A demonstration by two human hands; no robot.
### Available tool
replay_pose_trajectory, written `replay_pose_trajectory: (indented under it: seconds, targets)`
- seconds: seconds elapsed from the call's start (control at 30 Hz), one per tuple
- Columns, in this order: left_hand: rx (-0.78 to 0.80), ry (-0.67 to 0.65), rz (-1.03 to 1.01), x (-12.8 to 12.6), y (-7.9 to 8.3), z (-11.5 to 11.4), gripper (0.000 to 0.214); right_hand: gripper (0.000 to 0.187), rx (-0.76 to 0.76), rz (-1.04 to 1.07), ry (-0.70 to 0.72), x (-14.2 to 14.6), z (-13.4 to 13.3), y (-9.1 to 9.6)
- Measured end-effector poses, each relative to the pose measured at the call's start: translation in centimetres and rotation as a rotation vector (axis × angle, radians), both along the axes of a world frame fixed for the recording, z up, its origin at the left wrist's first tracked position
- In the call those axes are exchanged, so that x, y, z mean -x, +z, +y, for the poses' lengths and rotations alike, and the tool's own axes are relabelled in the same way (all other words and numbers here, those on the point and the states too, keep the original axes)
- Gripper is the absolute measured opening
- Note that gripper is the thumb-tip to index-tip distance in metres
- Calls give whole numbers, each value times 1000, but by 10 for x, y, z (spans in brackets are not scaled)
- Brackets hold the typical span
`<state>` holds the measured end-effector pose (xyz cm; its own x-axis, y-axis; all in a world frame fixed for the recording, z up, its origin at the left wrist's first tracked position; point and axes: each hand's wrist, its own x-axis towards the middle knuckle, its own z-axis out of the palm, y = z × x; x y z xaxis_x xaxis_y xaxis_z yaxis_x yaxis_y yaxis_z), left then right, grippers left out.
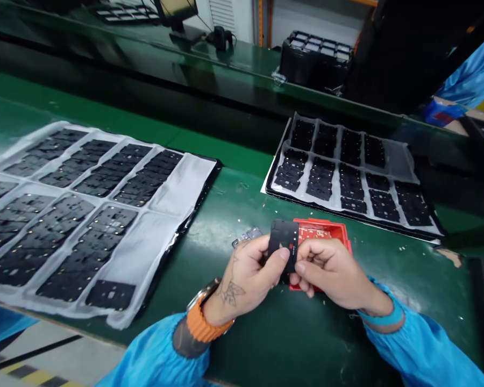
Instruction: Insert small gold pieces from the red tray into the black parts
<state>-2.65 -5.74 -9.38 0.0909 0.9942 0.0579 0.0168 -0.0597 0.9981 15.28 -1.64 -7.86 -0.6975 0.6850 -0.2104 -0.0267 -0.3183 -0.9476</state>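
Note:
My left hand (252,271) grips a thin black plate (283,236) upright, thumb across its near face. Small light dots and a red mark show along the plate's right side. My right hand (331,271) is closed in a pinch at the plate's right edge; whether it grips the edge or a tiny piece there is hidden by the fingers. Behind the hands stands a red bin (342,236) with small pale bits in it, partly covered by my right hand and the plate. A grey part (248,235) lies on the table just beyond my left hand.
A white-lined tray (177,188) with rows of black plates lies at left. Another such tray (399,156) sits at back right. Beyond the belt are a stack of black trays (317,64) and a monitor (177,11). A co-worker's blue sleeve (474,70) shows at upper right.

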Motion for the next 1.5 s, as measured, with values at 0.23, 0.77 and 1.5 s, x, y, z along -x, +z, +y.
replay_pose_trajectory:
  seconds: [0.23,0.77,1.5]
  targets:
    - [-131,-15,-7,-3,2,-1,21,36,0,-37,12,0,0,1]
    - [-251,-6,80,3,12,1,18,40,30,-2,54,-3,0,6]
    - [-343,125,217,-5,7,-3,20,42,-50,-65,-41,3,-3,4]
